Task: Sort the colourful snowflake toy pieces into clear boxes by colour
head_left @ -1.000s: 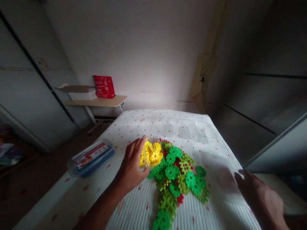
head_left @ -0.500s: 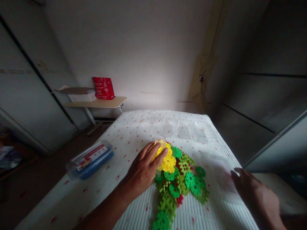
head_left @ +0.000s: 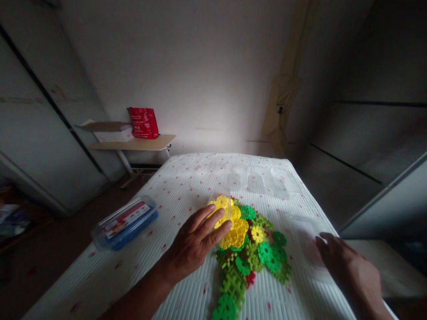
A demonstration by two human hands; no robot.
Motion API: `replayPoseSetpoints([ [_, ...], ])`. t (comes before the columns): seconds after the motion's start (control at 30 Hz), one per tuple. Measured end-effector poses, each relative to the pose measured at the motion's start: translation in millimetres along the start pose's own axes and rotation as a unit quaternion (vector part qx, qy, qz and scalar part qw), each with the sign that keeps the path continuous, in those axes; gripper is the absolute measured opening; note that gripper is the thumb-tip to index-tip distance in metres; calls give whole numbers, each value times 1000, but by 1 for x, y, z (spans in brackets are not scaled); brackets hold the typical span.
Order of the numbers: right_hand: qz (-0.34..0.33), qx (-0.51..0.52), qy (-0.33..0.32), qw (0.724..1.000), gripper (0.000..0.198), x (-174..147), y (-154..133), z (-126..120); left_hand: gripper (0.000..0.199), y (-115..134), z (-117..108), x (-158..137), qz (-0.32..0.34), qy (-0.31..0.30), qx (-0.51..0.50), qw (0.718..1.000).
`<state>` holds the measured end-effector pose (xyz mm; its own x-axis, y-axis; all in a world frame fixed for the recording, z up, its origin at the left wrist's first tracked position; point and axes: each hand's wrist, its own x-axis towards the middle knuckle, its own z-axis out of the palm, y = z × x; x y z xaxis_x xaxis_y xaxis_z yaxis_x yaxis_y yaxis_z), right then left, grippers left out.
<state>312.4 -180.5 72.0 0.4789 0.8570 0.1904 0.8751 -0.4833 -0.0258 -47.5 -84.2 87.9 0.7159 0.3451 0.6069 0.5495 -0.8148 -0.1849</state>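
My left hand [head_left: 198,238] is closed around a clear plastic box [head_left: 229,205], tipped over a pile of plastic building pieces. Yellow flower-shaped discs [head_left: 236,231] lie in and in front of the box's mouth. Beneath them spreads the pile of green notched discs [head_left: 267,253], olive lattice pieces [head_left: 233,286] and a few red pieces [head_left: 250,279]. Over at the right edge of the bed, my right hand [head_left: 350,266] pinches the near side of a clear plastic lid [head_left: 307,244], which is blurred.
Clear empty containers [head_left: 256,181] stand farther back on the white quilted cover [head_left: 187,178]. At left lies a lidded clear box with blue pieces [head_left: 126,222]. Beyond it, a small side table [head_left: 150,142] bears a red bag [head_left: 143,123] and a white carton [head_left: 113,132].
More yellow discs have come out of the box onto the pile, one lying apart to the right. My left hand has shifted slightly left and down; my right hand moved a little left.
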Motion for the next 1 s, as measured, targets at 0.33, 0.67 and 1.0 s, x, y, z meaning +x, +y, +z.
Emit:
replayPoseSetpoints([
  [0.33, -11, 3, 23, 1000, 41, 0, 1, 1, 54, -11, -4, -8, 9, 41, 19, 999],
  [0.67, -15, 7, 9, 1000, 41, 2, 3, 4, 71, -20, -5, -5, -65, 82, 36, 994],
  [1.0, -31, 19, 17, 999, 40, 5, 8, 10, 56, -66, 44, 28, -419, 131, 13, 899],
])
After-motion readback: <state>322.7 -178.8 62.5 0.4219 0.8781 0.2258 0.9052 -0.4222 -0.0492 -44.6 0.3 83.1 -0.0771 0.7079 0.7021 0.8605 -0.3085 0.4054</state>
